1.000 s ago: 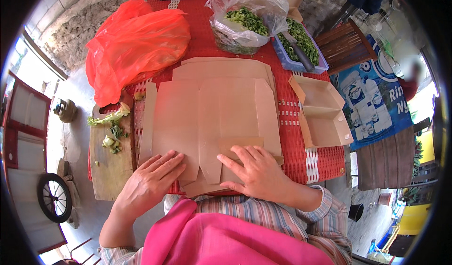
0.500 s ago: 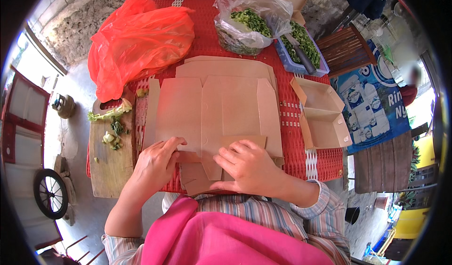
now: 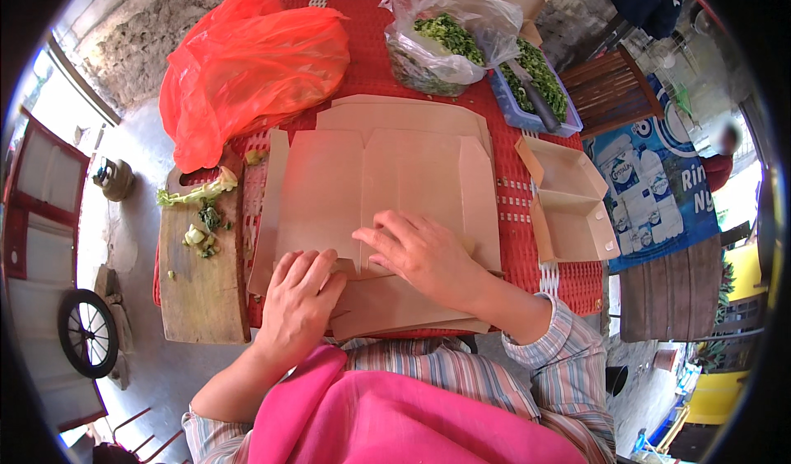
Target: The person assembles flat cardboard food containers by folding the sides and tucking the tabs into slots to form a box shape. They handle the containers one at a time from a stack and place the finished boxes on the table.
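Observation:
A flat brown cardboard box blank (image 3: 387,167) lies on a stack of similar sheets in front of me, its near edge creased and partly folded. My left hand (image 3: 303,295) is at the left end of that near edge, fingers pressed together and bent over a small flap. Stretched out across the near part of the cardboard, my right hand (image 3: 428,262) rests with its fingers apart. Its palm hides part of the fold. To the right stands a folded open cardboard box (image 3: 574,200) with a divider across it.
Left lies a wooden cutting board (image 3: 202,291) with vegetable scraps. Beyond it is a red plastic bag (image 3: 255,68). At the back are a clear bag of chopped greens (image 3: 445,39) and a blue tub (image 3: 535,119) holding greens and a knife (image 3: 540,101). All rest on the red woven table (image 3: 362,52).
My right hand has moved up and its fingers have spread over the cardboard. My left hand has shifted right and nearer to me. The near edge flaps now lie folded differently.

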Available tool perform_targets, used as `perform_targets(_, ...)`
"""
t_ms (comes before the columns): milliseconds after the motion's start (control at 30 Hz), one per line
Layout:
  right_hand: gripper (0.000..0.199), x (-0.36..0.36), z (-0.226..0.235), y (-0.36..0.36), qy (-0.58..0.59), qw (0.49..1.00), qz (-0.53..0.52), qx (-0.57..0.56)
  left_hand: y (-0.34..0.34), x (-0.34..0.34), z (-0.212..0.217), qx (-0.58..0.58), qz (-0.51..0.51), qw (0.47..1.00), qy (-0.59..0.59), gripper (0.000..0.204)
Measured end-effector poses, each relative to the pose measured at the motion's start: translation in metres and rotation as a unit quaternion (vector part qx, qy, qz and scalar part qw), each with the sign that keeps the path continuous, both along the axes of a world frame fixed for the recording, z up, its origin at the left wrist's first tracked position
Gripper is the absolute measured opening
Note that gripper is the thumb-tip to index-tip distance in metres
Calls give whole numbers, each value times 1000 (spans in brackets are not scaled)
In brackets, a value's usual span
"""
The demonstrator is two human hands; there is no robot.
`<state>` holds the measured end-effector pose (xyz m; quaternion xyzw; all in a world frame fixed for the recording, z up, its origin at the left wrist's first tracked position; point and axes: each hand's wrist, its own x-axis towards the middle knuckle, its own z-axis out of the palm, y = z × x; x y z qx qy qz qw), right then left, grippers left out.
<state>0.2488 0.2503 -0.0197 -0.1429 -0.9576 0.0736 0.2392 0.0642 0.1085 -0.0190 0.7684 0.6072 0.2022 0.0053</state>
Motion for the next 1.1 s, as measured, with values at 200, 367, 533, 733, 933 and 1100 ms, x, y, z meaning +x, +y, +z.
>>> perform_targets(200, 35, 7, -6, -14, -85, 989, 61, 106, -20, -4, -12, -65, 10, 996, -61, 55)
perform_targets(367, 43, 9, -4, -17, -57, 977, 168, 121, -19, -4, -4, -101, 20, 988, -117, 56)
perform_targets(533, 40, 3, -16, -21, -44, 987, 150, -26, -21, -13, 6, -105, 20, 990, -97, 52)
perform_targets(733, 39, 2, -17, -19, -42, 987, 145, -59, -31, -56, 44, -63, 81, 990, 95, 38)
perform_targets(933, 39, 5, -17, -18, -11, 986, 148, -70, -21, -79, 33, -65, 32, 997, 8, 25)
perform_targets(1100, 38, 5, -18, -17, 5, 986, 153, -65, -15, -65, 28, -76, 141, 968, -192, 12)
